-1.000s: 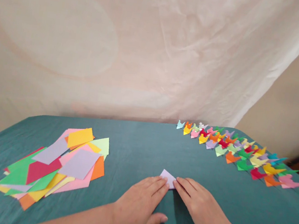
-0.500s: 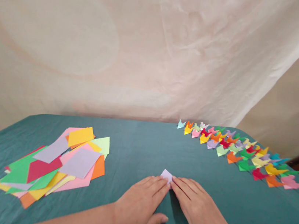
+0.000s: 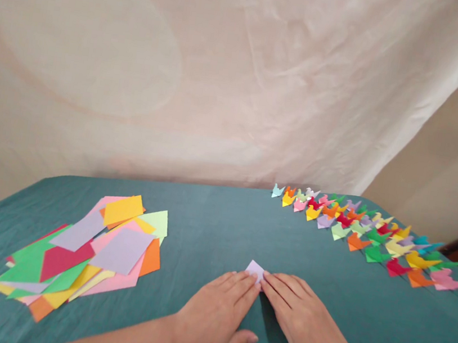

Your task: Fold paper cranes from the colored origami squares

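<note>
A small lilac piece of folded paper point(image 3: 255, 268) lies on the teal tablecloth point(image 3: 212, 231) near the front middle. My left hand point(image 3: 217, 314) lies flat with fingers stretched out, fingertips pressing the paper's near left edge. My right hand point(image 3: 298, 312) also lies flat, fingers together and extended, fingertips on the paper's near right edge. Most of the paper is hidden under the fingertips; only its far corner shows.
A loose pile of coloured paper squares point(image 3: 82, 247) spreads over the left of the table. Several small folded paper figures point(image 3: 365, 233) in many colours stand in rows at the back right. A pale cloth backdrop point(image 3: 183, 74) hangs behind the table.
My right fingertips slid a little left over the lilac paper, covering more of it. Both hands otherwise stay flat in place.
</note>
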Motion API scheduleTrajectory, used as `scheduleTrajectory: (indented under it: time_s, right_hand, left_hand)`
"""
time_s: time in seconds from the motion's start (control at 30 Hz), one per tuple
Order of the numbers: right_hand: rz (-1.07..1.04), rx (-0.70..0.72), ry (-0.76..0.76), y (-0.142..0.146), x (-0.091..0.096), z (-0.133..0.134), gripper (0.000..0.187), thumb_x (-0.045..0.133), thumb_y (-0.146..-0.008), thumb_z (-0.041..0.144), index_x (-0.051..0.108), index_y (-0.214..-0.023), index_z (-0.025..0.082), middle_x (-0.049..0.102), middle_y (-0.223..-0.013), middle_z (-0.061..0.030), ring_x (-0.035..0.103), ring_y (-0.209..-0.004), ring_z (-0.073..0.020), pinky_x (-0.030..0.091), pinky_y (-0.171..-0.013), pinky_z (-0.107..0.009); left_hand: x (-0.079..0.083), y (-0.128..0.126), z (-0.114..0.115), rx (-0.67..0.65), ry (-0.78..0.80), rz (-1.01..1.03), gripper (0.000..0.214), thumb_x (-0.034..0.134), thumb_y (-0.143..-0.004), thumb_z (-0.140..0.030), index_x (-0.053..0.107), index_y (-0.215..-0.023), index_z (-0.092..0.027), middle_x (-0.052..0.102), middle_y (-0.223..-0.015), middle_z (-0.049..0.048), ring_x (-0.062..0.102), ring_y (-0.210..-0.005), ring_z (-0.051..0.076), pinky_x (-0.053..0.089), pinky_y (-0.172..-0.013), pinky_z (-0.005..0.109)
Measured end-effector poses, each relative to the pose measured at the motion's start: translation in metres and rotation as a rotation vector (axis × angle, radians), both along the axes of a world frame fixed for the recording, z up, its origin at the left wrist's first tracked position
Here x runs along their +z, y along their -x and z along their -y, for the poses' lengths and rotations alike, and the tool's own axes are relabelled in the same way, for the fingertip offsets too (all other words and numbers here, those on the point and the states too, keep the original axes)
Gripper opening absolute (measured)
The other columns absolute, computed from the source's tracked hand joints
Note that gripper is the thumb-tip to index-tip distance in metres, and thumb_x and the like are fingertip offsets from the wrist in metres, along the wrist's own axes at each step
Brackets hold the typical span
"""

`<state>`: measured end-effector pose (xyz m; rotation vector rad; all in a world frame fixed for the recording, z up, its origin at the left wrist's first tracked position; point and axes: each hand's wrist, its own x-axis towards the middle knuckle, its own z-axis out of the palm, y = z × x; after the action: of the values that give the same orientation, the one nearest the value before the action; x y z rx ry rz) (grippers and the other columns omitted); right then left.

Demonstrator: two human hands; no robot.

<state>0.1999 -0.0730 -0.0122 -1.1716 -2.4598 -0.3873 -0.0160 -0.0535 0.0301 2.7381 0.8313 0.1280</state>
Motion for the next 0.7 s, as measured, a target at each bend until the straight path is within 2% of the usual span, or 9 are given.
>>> scheduleTrajectory:
  time_s: [0.7]
  right_hand:
    - [0.015, 0.014, 0.021, -0.0016, -0.0034, 0.0001, 0.036, 0.043, -0.083, 0.011, 0.058, -0.115, 0.012, 0.06, -0.119, -0.0118, 0.055, -0.102, -0.0235, 0.044, -0.09, -0.041]
  left_hand:
    - [-0.0008, -0.001, 0.0001, 0.005, -0.002, -0.007, 0.06, 0.028, -0.093, -0.05, 0.026, -0.14, -0.014, 0.026, -0.146, 0.01, 0.024, -0.134, 0.023, 0.022, -0.11, 0.036]
